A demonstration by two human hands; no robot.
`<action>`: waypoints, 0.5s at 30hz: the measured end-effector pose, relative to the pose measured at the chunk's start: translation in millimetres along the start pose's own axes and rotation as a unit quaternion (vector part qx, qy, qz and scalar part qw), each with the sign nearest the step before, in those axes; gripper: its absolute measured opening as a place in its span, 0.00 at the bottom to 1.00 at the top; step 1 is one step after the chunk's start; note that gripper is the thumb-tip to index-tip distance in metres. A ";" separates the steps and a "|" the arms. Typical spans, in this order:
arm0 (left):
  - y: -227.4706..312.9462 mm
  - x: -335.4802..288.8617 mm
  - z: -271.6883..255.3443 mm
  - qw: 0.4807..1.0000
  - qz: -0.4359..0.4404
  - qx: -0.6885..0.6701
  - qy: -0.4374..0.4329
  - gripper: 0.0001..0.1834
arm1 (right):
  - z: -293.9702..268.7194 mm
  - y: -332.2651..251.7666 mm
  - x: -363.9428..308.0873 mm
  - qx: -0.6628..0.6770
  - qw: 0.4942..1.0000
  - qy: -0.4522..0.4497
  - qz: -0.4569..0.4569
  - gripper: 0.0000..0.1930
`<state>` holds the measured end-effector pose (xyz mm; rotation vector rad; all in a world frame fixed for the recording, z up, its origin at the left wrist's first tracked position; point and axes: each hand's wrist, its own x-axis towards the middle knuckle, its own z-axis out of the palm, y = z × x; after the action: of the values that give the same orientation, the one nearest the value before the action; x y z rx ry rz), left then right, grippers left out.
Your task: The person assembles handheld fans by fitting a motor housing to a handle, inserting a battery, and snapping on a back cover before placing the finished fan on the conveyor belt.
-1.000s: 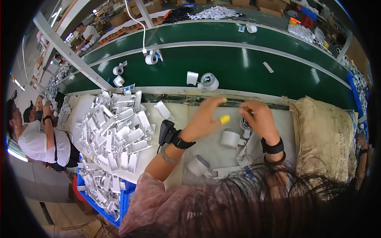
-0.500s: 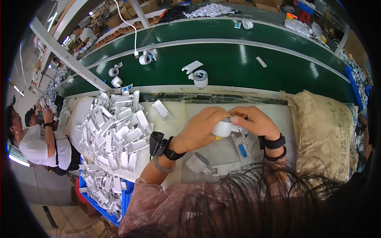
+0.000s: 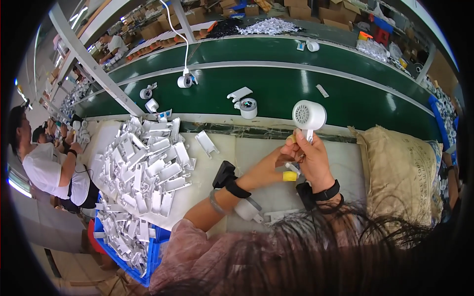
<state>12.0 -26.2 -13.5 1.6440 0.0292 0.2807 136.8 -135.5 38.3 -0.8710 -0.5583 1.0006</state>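
Green belt (image 3: 276, 88); pale slanting post (image 3: 95, 61)

White round-headed device (image 3: 310, 115), slotted grille angled leftward, short stem pointing down, upright in right-hand fingers (image 3: 304, 143)

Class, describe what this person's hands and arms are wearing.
The left hand has yellow finger covers; its arm wears a black wrist strap with a boxy black device, a grey bangle and a pinkish sleeve. The right hand has a black strap at the wrist.
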 end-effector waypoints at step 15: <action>65.6 -5.8 -2.5 0.994 0.014 0.014 0.108 0.19 | -20.8 16.8 10.9 -0.098 0.993 0.023 0.068 0.21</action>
<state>-3.8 -31.2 50.2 1.6357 0.1746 0.4800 149.2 -129.0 13.0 -1.1157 -0.5696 1.0575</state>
